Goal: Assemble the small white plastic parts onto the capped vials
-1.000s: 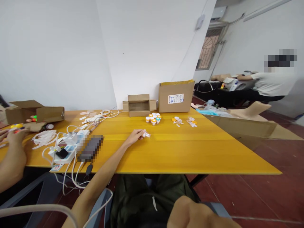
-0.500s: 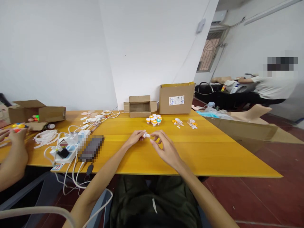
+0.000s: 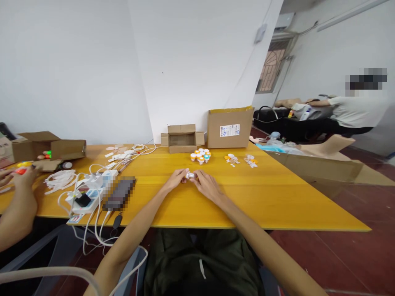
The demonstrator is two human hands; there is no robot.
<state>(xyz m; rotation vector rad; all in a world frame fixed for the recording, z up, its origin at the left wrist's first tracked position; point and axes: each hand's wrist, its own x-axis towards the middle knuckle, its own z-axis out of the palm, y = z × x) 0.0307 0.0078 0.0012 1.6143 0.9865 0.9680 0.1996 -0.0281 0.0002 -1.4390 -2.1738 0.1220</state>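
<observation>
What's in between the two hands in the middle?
A small clear piece: the left hand holds one end, the right hand meets the other. Head view.

From my end, the middle of the frame is taken: the left grip point(image 3: 177, 179) and right grip point(image 3: 206, 184) meet at a small clear piece point(image 3: 190, 175). I find the broadest free room on the desk point(image 3: 277, 201) at the centre right of the frame, reaching its pointed lower right corner. Above the hands, a cluster of capped bottles point(image 3: 200, 158) stops me, with a small open carton point(image 3: 182, 149) and a larger box point(image 3: 230, 142) behind it. A narrow lane runs between that cluster and the loose pieces point(image 3: 231, 160). Lower left, a phone point(image 3: 119, 193), a power strip point(image 3: 89, 206) and a thick white cable point(image 3: 46, 269) bar any low sweep.
</observation>
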